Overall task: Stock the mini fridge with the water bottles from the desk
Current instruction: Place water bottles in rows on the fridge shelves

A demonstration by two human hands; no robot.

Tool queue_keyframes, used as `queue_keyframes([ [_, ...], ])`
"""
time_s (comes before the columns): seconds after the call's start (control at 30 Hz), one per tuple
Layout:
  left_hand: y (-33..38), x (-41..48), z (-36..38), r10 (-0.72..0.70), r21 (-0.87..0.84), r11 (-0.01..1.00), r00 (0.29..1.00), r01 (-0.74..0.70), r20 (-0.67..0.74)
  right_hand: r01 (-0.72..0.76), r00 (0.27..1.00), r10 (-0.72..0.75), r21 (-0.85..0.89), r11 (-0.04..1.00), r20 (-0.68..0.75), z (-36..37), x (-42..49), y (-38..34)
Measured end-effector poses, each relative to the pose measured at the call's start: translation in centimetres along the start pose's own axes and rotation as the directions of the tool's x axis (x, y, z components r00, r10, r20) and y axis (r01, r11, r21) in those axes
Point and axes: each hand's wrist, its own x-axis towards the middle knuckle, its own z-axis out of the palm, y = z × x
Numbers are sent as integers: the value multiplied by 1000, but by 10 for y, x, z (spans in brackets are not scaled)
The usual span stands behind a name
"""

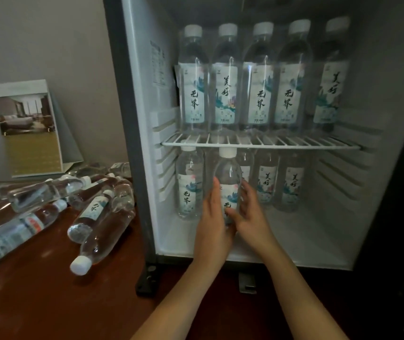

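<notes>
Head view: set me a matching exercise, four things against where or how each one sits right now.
1 wire shelf
2 held bottle
3 red-labelled bottle
4 card stand

A lying on the desk
B upright under the shelf
C carries five upright bottles
D stands by the wall

Pairs: 1-C, 2-B, 3-A, 4-D

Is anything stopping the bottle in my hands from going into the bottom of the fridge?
Nothing visible: the held bottle is already upright in the lower compartment, between the left hand and right hand. Only straight behind it stands another bottle.
</notes>
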Motion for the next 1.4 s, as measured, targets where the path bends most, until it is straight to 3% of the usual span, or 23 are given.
queue_keyframes([
  [0.1,-8,0,-2,-20,103,994,1000,22,-14,-11,1000,11,-36,999,-17,4,6,10],
  [0.2,-17,-1,-11,50,164,985,999,-48,-11,31,999,-37,-149,988,-32,6,9,13],
  [0.37,-22,2,-15,68,196,978,998,-65,-11,46,974,-126,-386,921,-186,9,7,15],
  [0.47,-24,3,-15,62,210,976,998,-54,-29,40,961,-155,-441,897,-228,9,6,12],
  [0.77,-24,3,-17,64,217,974,998,-61,-9,137,970,-207,-412,901,-130,7,4,19],
  [0.93,-21,2,-17,39,150,988,999,-38,-4,103,989,-138,-457,884,-44,9,5,21],
  [1.4,-28,1,-13,76,161,985,996,-69,-37,63,993,-102,-448,892,-63,8,3,19],
])
